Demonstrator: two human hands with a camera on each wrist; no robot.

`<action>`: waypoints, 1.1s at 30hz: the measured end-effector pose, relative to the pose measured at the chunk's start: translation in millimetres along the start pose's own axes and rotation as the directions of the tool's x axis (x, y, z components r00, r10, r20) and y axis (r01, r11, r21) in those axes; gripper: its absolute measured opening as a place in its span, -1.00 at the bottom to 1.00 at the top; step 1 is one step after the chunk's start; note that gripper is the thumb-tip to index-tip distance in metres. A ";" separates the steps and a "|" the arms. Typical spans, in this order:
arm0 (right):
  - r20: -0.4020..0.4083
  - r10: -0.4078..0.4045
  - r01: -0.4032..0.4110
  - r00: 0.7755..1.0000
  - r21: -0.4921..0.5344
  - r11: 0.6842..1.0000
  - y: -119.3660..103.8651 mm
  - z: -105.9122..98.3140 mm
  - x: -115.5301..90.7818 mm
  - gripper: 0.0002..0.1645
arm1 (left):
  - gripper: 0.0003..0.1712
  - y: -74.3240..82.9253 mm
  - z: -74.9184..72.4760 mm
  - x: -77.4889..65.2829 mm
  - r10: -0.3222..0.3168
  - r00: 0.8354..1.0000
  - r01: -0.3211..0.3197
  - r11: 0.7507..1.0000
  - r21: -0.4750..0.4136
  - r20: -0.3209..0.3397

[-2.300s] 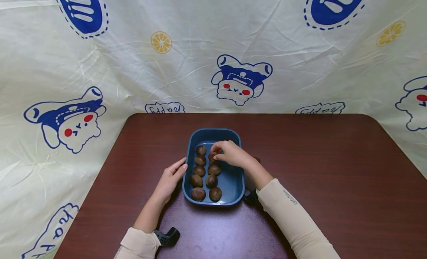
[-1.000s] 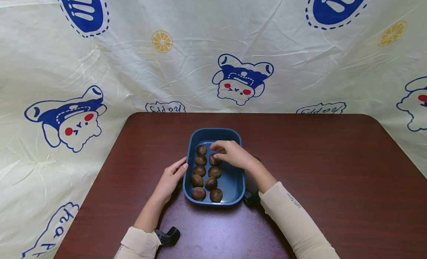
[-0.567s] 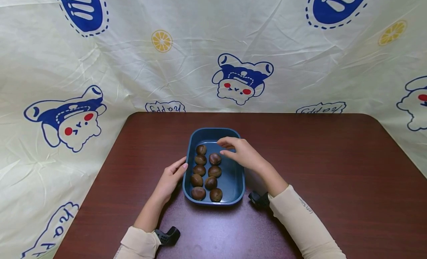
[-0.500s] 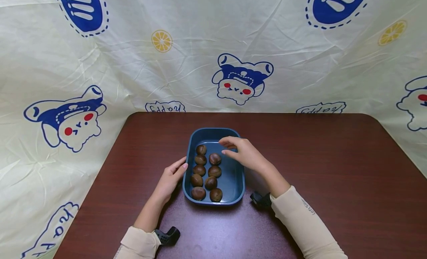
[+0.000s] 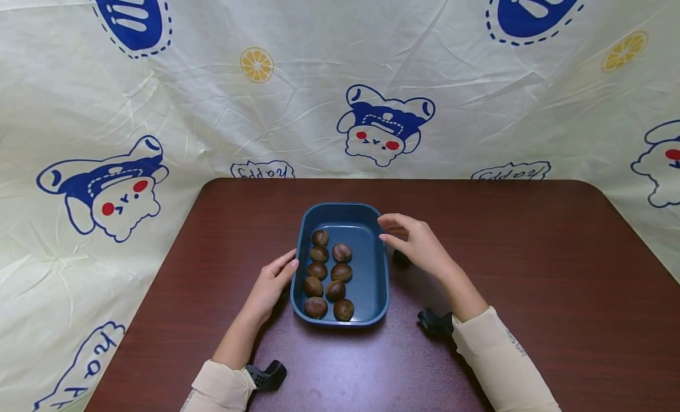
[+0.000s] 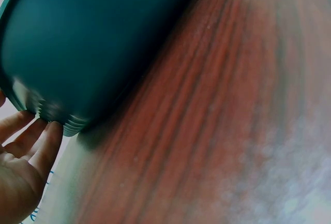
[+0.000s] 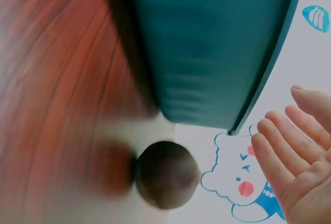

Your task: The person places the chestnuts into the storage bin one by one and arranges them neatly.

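Note:
Inside a blue rectangular box (image 5: pixel 366 282), several brown chestnuts (image 5: pixel 317 271) lie in two columns along the left and middle. The upper chestnut of the right column (image 5: pixel 342 252) sits untouched. My left hand (image 5: pixel 270 285) rests its fingertips (image 6: pixel 53 127) against the outer left wall of the box. Just past the right rim is my right hand (image 5: pixel 417 241), its fingers apart and holding nothing. Below it, a dark round chestnut (image 5: pixel 401 258) lies on the table outside the box, partly hidden by that hand. In the right wrist view this chestnut (image 7: pixel 166 175) shows beside the box wall.
The box stands on a dark brown wooden table (image 5: pixel 520 270). A white cloth (image 5: pixel 308 117) with blue cartoon prints hangs behind it. Each wrist carries a black camera mount, the left mount (image 5: pixel 269 376) near the table's front.
My right hand has let go of the upper chestnut in the right column and moved right, out over the rim. The chestnut outside the box shows more. My left hand has stayed put.

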State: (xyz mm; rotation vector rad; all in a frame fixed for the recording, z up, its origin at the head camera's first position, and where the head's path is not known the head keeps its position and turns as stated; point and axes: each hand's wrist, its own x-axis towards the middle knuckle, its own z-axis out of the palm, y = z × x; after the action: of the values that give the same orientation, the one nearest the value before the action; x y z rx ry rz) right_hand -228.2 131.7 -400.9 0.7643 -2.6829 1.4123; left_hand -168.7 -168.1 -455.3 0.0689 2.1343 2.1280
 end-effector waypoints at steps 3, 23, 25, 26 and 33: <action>-0.016 0.019 -0.019 1.000 0.004 1.000 7.0 -2.9 -3.2 -0.55 | -0.48 -0.4 -0.1 0.0 0.000 1.000 0.000 1.000 0.001 -0.001; 0.138 0.170 -0.162 0.976 -0.063 0.985 42.0 -8.1 -13.4 -0.57 | -0.50 19.1 4.4 -10.4 -0.016 1.000 0.016 0.999 0.028 0.008; 0.160 0.180 -0.171 0.970 -0.071 0.983 44.3 -8.6 -14.0 -0.58 | -0.50 18.5 4.2 -10.0 -0.016 1.000 0.016 1.000 0.027 0.006; 0.170 0.184 -0.173 0.968 -0.074 0.982 45.2 -9.1 -14.4 -0.58 | -0.50 16.1 3.4 -8.5 -0.020 1.000 0.020 1.000 0.020 0.004; 0.194 0.220 -0.207 0.956 -0.085 0.975 47.7 -14.9 -17.4 -0.64 | -0.48 1.6 0.6 -1.5 -0.005 1.000 0.006 1.000 0.017 -0.011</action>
State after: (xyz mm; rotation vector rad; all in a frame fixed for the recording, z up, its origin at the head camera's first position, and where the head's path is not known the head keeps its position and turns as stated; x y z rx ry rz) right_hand -236.4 173.1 -433.0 0.6628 -3.0329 1.3469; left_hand -167.3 -167.7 -453.6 0.0529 2.1564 2.1122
